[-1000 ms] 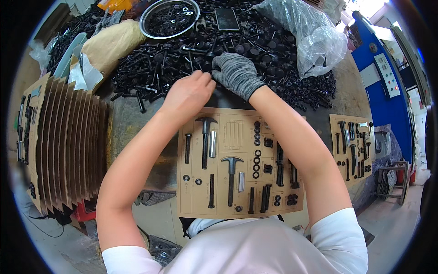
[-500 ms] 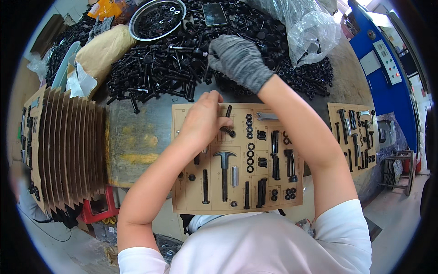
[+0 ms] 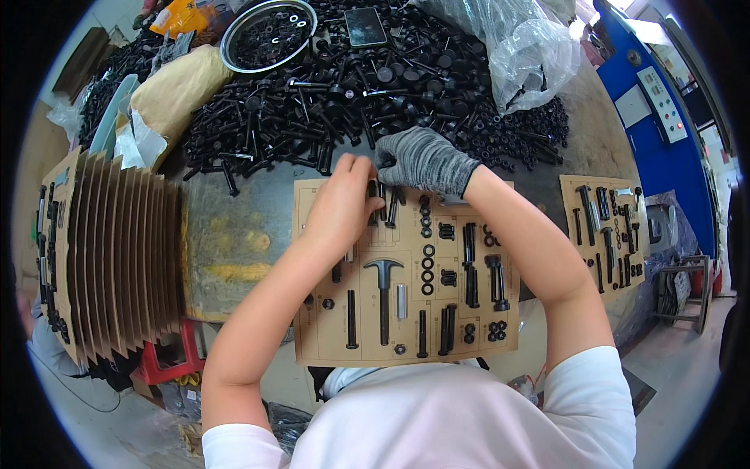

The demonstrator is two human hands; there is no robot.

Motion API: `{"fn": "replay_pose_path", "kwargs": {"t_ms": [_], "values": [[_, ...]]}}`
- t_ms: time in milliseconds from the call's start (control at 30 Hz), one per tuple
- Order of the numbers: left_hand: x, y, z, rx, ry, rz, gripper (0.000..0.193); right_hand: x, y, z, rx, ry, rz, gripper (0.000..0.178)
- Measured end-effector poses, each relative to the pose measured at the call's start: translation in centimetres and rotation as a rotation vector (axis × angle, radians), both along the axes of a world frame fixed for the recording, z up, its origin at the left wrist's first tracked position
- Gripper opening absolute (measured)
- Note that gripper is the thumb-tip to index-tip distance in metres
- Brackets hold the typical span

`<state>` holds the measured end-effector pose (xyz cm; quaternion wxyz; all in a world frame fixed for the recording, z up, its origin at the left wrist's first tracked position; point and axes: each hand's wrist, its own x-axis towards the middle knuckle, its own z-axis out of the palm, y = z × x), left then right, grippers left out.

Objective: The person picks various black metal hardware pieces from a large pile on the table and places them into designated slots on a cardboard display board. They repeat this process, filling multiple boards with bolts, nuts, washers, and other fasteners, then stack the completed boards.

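Head view, left hand: the bare left hand [image 3: 340, 207] lies over the top left part of the cardboard sheet [image 3: 406, 273], fingers curled toward a short black bolt [image 3: 372, 195]; the fingertips touch it, but whether they pinch it cannot be told.
Head view, right hand: the right hand [image 3: 422, 160], in a grey knit glove, reaches over the sheet's far edge with its fingertips down at the same spot; its grasp on the bolts there cannot be told either.
Bolt, place: at the sheet's top edge, between the two hands, just beside a second black bolt [image 3: 391, 209].
Bolt, axis: both bolts lie lengthwise away from the person, long axis running near edge to far edge of the sheet, in line with the other parts laid there.
Sheet, contents: a T-shaped black part [image 3: 383, 293], a silver sleeve [image 3: 401, 301], a column of black washers [image 3: 427, 262] and more long bolts lie in printed outlines.
Table, far side: a heap of black bolts and nuts [image 3: 351, 86], a round metal pan [image 3: 267, 33], a clear plastic bag [image 3: 519, 51].
Left side: a fanned stack of cardboard sheets [image 3: 117, 250] stands on edge.
Right side: another filled sheet [image 3: 605, 227] lies well apart.
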<state>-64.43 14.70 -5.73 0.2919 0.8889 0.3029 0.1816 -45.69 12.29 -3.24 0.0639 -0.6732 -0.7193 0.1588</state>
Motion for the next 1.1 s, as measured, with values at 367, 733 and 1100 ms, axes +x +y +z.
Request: {"fn": "replay_pose_path", "kwargs": {"t_ms": [367,733,1100], "values": [[-1.6,-2.8,0.1,0.164,0.031,-0.156,0.039,-0.1,-3.0,-2.9,0.137,0.119,-0.112,0.033],[-0.5,-0.8,1.0,0.0,0.094,-0.235,0.096,-0.4,-3.6,-2.1,0.094,0.048,-0.18,0.029],[-1.2,-2.6,2.2,-0.046,0.223,-0.185,0.094,-1.3,-4.8,-1.4,-0.053,0.002,-0.109,0.033]]}}
